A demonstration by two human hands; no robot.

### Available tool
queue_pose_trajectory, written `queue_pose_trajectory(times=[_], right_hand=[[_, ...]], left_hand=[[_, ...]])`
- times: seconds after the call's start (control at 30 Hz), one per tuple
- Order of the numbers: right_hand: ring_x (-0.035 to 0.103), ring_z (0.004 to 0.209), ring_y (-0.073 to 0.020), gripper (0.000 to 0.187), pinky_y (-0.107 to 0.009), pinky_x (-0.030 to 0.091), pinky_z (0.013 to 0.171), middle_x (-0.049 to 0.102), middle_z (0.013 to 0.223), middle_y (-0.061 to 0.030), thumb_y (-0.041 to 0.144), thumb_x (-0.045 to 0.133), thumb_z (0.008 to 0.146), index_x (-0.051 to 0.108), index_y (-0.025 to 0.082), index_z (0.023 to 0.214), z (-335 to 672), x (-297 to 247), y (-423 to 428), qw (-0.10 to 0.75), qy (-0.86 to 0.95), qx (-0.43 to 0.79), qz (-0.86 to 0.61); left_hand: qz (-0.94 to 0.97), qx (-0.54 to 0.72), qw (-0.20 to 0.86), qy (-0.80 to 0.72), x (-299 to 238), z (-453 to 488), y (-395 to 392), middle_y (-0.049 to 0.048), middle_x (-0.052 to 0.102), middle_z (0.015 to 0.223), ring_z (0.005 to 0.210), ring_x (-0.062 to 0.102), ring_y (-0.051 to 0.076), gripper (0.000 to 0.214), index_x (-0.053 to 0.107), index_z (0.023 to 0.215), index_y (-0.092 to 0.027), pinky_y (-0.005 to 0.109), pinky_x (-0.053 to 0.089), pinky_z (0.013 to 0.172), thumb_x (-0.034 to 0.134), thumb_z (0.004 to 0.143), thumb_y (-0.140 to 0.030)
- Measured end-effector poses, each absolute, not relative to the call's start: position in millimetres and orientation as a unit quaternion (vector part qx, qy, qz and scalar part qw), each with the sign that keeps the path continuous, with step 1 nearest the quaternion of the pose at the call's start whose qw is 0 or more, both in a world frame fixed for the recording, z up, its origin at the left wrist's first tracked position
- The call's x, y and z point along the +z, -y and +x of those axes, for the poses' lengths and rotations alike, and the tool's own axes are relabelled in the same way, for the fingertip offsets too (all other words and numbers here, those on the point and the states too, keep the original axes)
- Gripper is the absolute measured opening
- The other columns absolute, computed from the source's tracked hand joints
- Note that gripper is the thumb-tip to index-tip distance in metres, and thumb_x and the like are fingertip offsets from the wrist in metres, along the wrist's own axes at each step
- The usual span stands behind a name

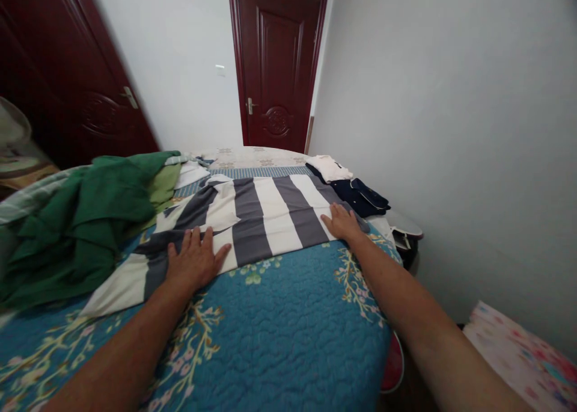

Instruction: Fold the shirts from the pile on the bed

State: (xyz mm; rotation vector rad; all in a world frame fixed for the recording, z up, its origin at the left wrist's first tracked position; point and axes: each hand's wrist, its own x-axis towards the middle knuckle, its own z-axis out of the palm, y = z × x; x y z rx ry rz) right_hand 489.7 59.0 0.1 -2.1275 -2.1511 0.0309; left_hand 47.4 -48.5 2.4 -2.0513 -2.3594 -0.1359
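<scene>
A grey and white striped garment [265, 216] lies spread flat across a bed with a blue quilted floral cover [288, 328]. My left hand [196, 263] rests flat on its near left part, fingers stretched out. My right hand [341, 221] lies flat on the garment's right edge, fingers together and extended. Neither hand holds anything.
A heap of green cloth [85, 219] lies on the bed's left side. White folded cloth [331, 167] and dark navy clothing [363, 196] sit at the far right by the wall. A dark red door [277, 63] stands closed beyond the bed. A pink floral fabric [518, 352] is at lower right.
</scene>
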Motion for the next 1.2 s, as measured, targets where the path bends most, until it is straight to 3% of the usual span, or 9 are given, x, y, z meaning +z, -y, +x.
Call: queue_pose_trajectory(times=[0.3, 0.53, 0.67, 0.8, 1.0, 1.2], right_hand=[[0.032, 0.160, -0.0326, 0.072, -0.060, 0.024, 0.128, 0.038, 0.171, -0.0244, 0.057, 0.032, 0.111, 0.042, 0.008, 0.163, 493, -11, -59, 0.070, 0.689, -0.035, -0.721], [0.045, 0.151, -0.0314, 0.054, -0.061, 0.022, 0.128, 0.052, 0.161, -0.0254, 0.036, 0.032, 0.111, 0.053, 0.009, 0.154, 443, 7, -30, 0.188, 0.714, -0.120, -0.664], [0.037, 0.158, -0.0297, 0.059, -0.054, 0.019, 0.132, 0.046, 0.168, -0.0212, 0.042, 0.039, 0.111, 0.047, 0.010, 0.160, 347, 4, 7, 0.225, 0.820, -0.069, -0.522], [0.032, 0.161, -0.0308, 0.070, -0.056, 0.021, 0.132, 0.040, 0.172, -0.0182, 0.055, 0.044, 0.109, 0.041, 0.013, 0.165, 260, -4, 35, 0.216, 0.877, 0.025, -0.428], [0.026, 0.164, -0.0333, 0.082, -0.062, 0.020, 0.132, 0.034, 0.175, -0.0160, 0.067, 0.037, 0.108, 0.035, 0.012, 0.169, 241, -2, 38, 0.154, 0.884, 0.062, -0.436], [0.021, 0.166, -0.0348, 0.079, -0.064, 0.014, 0.133, 0.028, 0.176, -0.0165, 0.065, 0.039, 0.109, 0.038, 0.013, 0.169, 258, 2, 31, 0.126, 0.857, 0.073, -0.494]], left_hand=[[-0.617, -0.077, 0.005, 0.783, 5, 24, 46, 0.0256, 0.026, 0.177, 0.166, 0.018, 0.043, 0.094, 0.035, 0.169, -0.008, 0.072, 0.016, 0.128, 0.019, 0.102, -0.072], [-0.616, -0.097, 0.007, 0.782, 2, 23, 45, 0.0254, 0.027, 0.176, 0.166, 0.019, 0.042, 0.093, 0.035, 0.169, -0.007, 0.071, 0.015, 0.128, 0.020, 0.102, -0.070], [-0.613, -0.100, 0.006, 0.784, 2, 23, 44, 0.0252, 0.027, 0.177, 0.166, 0.018, 0.042, 0.094, 0.035, 0.169, -0.007, 0.071, 0.014, 0.129, 0.021, 0.101, -0.071], [-0.615, -0.101, 0.014, 0.782, 1, 23, 43, 0.0261, 0.031, 0.175, 0.165, 0.021, 0.043, 0.094, 0.035, 0.169, -0.008, 0.072, 0.016, 0.128, 0.021, 0.101, -0.070], [-0.630, -0.124, 0.031, 0.766, -4, 21, 44, 0.0280, 0.033, 0.173, 0.163, 0.022, 0.046, 0.093, 0.034, 0.169, -0.005, 0.075, 0.017, 0.126, 0.025, 0.102, -0.068], [-0.641, -0.122, 0.029, 0.757, 0, 22, 51, 0.0251, 0.032, 0.174, 0.163, 0.024, 0.045, 0.089, 0.033, 0.170, -0.008, 0.074, 0.019, 0.125, 0.025, 0.103, -0.066]])
